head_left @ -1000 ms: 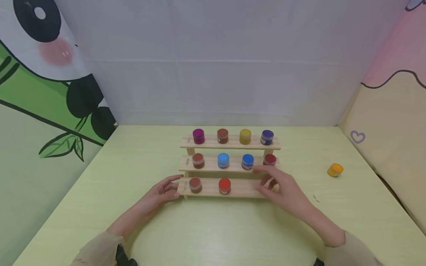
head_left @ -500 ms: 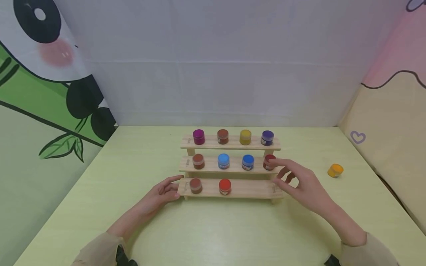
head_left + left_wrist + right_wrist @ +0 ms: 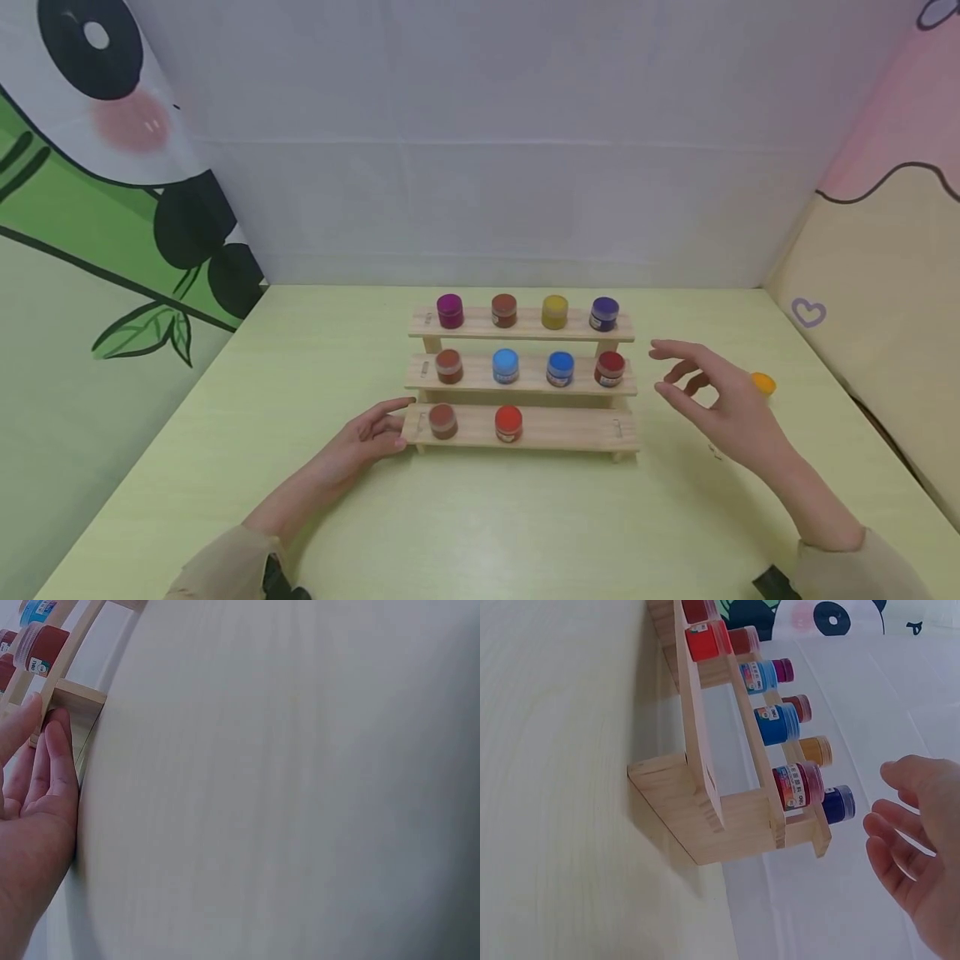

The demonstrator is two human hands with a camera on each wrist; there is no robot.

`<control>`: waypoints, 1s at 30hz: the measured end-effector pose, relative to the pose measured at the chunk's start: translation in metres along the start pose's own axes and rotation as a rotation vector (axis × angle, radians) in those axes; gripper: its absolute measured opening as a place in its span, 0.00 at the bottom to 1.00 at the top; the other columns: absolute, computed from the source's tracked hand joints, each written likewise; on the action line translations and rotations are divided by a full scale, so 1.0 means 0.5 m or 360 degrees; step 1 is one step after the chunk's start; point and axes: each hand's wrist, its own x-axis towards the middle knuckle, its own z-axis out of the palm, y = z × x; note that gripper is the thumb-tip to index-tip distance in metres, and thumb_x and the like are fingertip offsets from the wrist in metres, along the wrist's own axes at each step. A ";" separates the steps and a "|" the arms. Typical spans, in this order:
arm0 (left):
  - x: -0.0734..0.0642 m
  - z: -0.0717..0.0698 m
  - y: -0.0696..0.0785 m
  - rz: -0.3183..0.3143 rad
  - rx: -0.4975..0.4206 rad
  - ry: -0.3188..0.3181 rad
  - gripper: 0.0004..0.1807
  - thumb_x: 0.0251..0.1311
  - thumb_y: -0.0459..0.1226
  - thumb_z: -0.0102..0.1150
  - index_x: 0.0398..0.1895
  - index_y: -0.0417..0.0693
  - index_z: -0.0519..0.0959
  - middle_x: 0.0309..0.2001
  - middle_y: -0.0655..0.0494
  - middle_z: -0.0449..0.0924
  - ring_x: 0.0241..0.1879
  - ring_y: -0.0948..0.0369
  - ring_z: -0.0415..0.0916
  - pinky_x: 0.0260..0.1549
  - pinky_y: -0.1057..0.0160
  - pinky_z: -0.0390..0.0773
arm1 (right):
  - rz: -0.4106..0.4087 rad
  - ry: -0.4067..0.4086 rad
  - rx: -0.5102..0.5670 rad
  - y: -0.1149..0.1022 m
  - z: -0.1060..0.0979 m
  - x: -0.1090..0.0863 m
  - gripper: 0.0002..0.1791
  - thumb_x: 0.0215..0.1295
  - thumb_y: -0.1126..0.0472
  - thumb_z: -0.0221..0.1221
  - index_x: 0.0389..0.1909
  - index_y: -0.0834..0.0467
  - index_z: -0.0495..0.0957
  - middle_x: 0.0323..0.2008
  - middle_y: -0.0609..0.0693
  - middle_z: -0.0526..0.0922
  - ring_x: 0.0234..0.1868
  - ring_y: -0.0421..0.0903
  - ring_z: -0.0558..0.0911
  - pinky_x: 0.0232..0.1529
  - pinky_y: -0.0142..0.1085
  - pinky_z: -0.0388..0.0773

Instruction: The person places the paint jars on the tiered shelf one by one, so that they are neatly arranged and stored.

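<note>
A three-step wooden rack (image 3: 570,427) stands on the table with small paint jars on every step. At its lower left end my left hand (image 3: 365,437) pinches the bottom board, thumb (image 3: 22,724) on one side and fingers on the other. My right hand (image 3: 731,408), fingers loosely bent and holding nothing, hovers right of the rack. Behind it, partly covered, is an orange-yellow paint jar (image 3: 763,383) on the table. The bottom step bears a brown jar (image 3: 443,422) and a red jar (image 3: 508,424). A dark red jar (image 3: 610,369) ends the middle step's row.
On the middle step are also a brown jar (image 3: 449,367), a light blue jar (image 3: 506,367) and a blue jar (image 3: 560,368). Purple (image 3: 450,311), brown, yellow and dark blue jars line the top step. A pale cloth wall (image 3: 525,208) rises behind the table.
My right hand has moved from the bottom step's right end, past the dark red jar, out to the right towards the orange-yellow jar. The left hand has kept its hold on the rack.
</note>
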 end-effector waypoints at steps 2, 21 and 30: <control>0.000 0.000 0.001 -0.0010 -0.0003 0.0000 0.37 0.69 0.38 0.56 0.78 0.51 0.52 0.54 0.64 0.80 0.54 0.68 0.78 0.55 0.70 0.74 | 0.0009 0.0014 -0.0016 0.005 -0.005 -0.001 0.36 0.53 0.75 0.68 0.63 0.50 0.75 0.52 0.21 0.76 0.38 0.28 0.78 0.38 0.18 0.74; 0.003 -0.002 -0.001 0.0025 0.0000 -0.0024 0.37 0.70 0.37 0.55 0.78 0.48 0.51 0.53 0.65 0.81 0.53 0.69 0.78 0.54 0.71 0.74 | 0.0107 0.0117 -0.0133 0.065 -0.032 -0.012 0.36 0.52 0.76 0.69 0.64 0.52 0.75 0.51 0.20 0.76 0.41 0.22 0.77 0.40 0.16 0.72; 0.005 -0.004 0.001 0.0020 0.0007 -0.0031 0.37 0.70 0.38 0.55 0.78 0.49 0.51 0.53 0.64 0.80 0.54 0.69 0.78 0.54 0.71 0.73 | 0.0196 0.0161 -0.0153 0.103 -0.054 -0.017 0.33 0.57 0.73 0.66 0.65 0.51 0.74 0.52 0.19 0.75 0.46 0.21 0.74 0.44 0.14 0.70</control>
